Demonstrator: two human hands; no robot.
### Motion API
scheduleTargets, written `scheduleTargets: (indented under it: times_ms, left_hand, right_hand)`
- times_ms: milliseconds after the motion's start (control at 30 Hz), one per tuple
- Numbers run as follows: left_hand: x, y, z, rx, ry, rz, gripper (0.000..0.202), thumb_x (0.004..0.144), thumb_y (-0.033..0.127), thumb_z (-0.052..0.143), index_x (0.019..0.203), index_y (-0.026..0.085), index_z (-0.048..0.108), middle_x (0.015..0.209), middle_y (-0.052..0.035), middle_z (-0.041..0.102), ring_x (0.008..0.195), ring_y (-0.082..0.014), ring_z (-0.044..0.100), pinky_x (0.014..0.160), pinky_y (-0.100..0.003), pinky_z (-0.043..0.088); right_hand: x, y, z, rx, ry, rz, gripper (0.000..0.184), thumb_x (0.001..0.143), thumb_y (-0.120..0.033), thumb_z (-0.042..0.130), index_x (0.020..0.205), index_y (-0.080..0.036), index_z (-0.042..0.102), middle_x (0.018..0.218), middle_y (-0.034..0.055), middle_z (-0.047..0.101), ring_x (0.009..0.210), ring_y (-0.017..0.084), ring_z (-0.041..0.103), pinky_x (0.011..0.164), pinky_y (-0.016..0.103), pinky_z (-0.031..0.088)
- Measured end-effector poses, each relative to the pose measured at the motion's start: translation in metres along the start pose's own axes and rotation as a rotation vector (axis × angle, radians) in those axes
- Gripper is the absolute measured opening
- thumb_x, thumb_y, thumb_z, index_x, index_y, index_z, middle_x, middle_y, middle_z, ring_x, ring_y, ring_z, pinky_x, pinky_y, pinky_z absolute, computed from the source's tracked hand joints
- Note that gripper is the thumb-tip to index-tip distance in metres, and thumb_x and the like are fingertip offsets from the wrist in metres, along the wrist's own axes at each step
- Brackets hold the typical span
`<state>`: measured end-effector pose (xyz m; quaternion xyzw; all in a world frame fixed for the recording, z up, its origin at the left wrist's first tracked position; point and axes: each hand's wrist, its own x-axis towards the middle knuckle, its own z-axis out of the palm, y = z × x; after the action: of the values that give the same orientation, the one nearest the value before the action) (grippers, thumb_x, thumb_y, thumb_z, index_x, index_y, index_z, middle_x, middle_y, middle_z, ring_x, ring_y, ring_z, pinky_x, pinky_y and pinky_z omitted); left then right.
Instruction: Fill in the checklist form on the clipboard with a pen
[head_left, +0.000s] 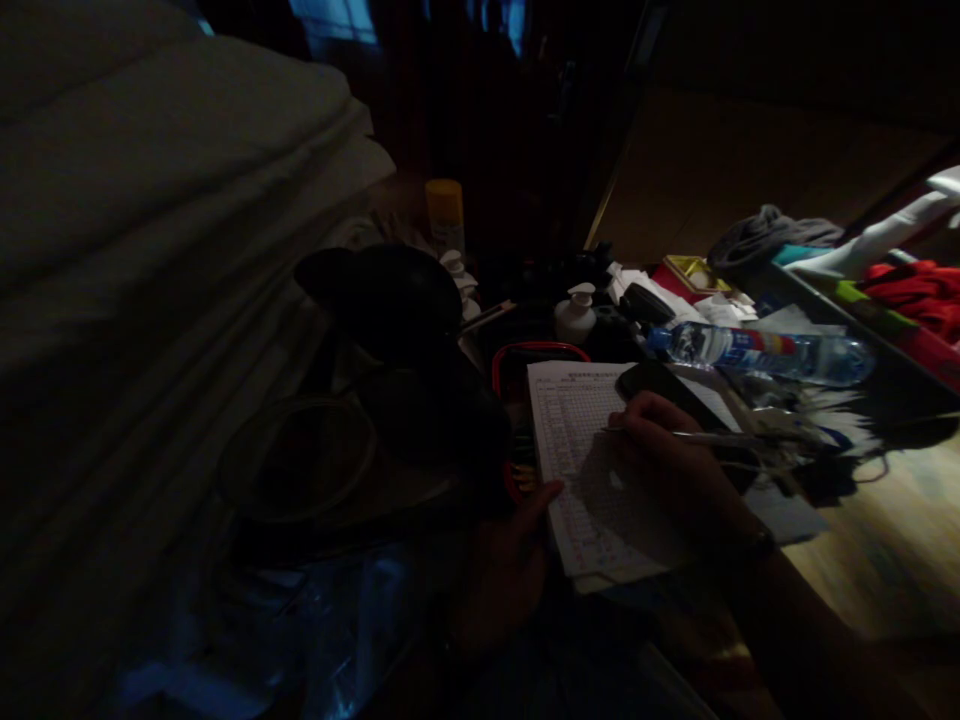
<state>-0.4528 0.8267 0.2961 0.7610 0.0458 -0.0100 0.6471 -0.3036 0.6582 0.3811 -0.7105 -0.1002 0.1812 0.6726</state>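
Dim desk. Right hand [664, 450], fingers pinched round a pen [705, 436], tip on a printed form [581, 450]. Left hand [517, 560] steadies the form's left edge, thumb on paper, other fingers unclear. Phone [656, 380] on the form's far corner; water bottle [757, 352] lying beyond; pump bottle [576, 312] behind.

water bottle [757, 352] and clutter crowd behind the sheet [592, 470]; bare table [885, 540] right

Both forearms are bare, no sleeves showing in the dim light. The right hand [667, 455] has a dark band at its wrist, perhaps a watch. The left hand [514, 560] shows nothing worn.
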Motion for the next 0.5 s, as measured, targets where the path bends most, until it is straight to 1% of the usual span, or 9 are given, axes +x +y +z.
scheduleTargets:
  times_ms: [67, 133, 200, 267, 333, 367, 433, 500]
  left_hand:
    - [-0.001, 0.002, 0.000, -0.047, -0.010, -0.012, 0.056, 0.093, 0.016, 0.047, 0.147, 0.023, 0.060, 0.129, -0.0002, 0.076, 0.112, -0.0165, 0.075, 0.101, -0.029, 0.059]
    - [-0.003, 0.006, 0.000, -0.104, -0.030, -0.026, 0.056, 0.094, 0.017, 0.047, 0.149, 0.022, 0.058, 0.133, -0.0014, 0.074, 0.117, -0.0166, 0.073, 0.105, -0.030, 0.058]
    - [-0.009, 0.012, -0.001, -0.106, -0.017, -0.051, 0.055, 0.094, 0.019, 0.047, 0.148, 0.021, 0.058, 0.135, -0.0029, 0.073, 0.121, -0.0170, 0.071, 0.107, -0.031, 0.056]
    - [-0.020, 0.016, -0.002, -0.061, 0.042, -0.105, 0.054, 0.094, 0.025, 0.049, 0.146, 0.020, 0.060, 0.130, -0.0059, 0.075, 0.119, -0.0185, 0.071, 0.107, -0.033, 0.055]
    - [-0.034, 0.017, -0.001, -0.009, 0.132, -0.161, 0.053, 0.093, 0.033, 0.052, 0.143, 0.018, 0.062, 0.118, -0.0080, 0.079, 0.110, -0.0198, 0.073, 0.103, -0.035, 0.056]
    - [-0.043, 0.015, 0.000, 0.003, 0.176, -0.180, 0.053, 0.093, 0.037, 0.053, 0.140, 0.017, 0.064, 0.111, -0.0084, 0.079, 0.104, -0.0200, 0.074, 0.099, -0.034, 0.057]
    - [-0.060, 0.009, 0.005, 0.017, 0.264, -0.213, 0.050, 0.092, 0.045, 0.054, 0.129, 0.015, 0.068, 0.097, -0.0083, 0.080, 0.092, -0.0205, 0.075, 0.090, -0.033, 0.059]
    - [-0.077, 0.002, 0.013, 0.042, 0.352, -0.259, 0.047, 0.089, 0.050, 0.055, 0.114, 0.014, 0.073, 0.083, -0.0077, 0.078, 0.082, -0.0220, 0.074, 0.082, -0.034, 0.059]
  right_hand:
    - [0.000, -0.005, -0.002, 0.182, 0.013, 0.010, 0.035, 0.074, -0.042, 0.079, 0.086, -0.024, 0.052, 0.069, -0.0039, 0.048, 0.061, 0.012, 0.044, 0.057, 0.025, 0.042]
    - [-0.002, -0.008, -0.003, 0.278, 0.023, 0.021, 0.038, 0.071, -0.038, 0.082, 0.094, -0.026, 0.054, 0.075, -0.0036, 0.048, 0.063, 0.011, 0.045, 0.062, 0.026, 0.046]
    - [-0.009, -0.011, -0.005, 0.311, 0.021, 0.010, 0.039, 0.070, -0.037, 0.082, 0.097, -0.027, 0.056, 0.075, -0.0034, 0.048, 0.062, 0.011, 0.045, 0.062, 0.027, 0.047]
    - [-0.021, -0.015, -0.011, 0.299, 0.018, -0.038, 0.037, 0.070, -0.038, 0.082, 0.096, -0.027, 0.058, 0.077, -0.0017, 0.052, 0.063, 0.012, 0.049, 0.061, 0.027, 0.048]
    - [-0.035, -0.020, -0.022, 0.197, 0.031, -0.132, 0.031, 0.075, -0.039, 0.079, 0.098, -0.028, 0.061, 0.079, 0.0001, 0.058, 0.067, 0.015, 0.056, 0.062, 0.029, 0.051]
    - [-0.040, -0.023, -0.030, 0.092, 0.047, -0.193, 0.027, 0.078, -0.038, 0.077, 0.100, -0.028, 0.063, 0.082, 0.0012, 0.062, 0.070, 0.016, 0.059, 0.064, 0.031, 0.053]
    - [-0.045, -0.026, -0.047, -0.192, 0.086, -0.376, 0.022, 0.085, -0.036, 0.076, 0.104, -0.030, 0.068, 0.090, 0.0029, 0.068, 0.079, 0.019, 0.066, 0.072, 0.033, 0.056]
    - [-0.038, -0.024, -0.065, -0.487, 0.063, -0.593, 0.023, 0.090, -0.034, 0.071, 0.113, -0.031, 0.071, 0.106, 0.0052, 0.071, 0.093, 0.022, 0.069, 0.081, 0.035, 0.059]
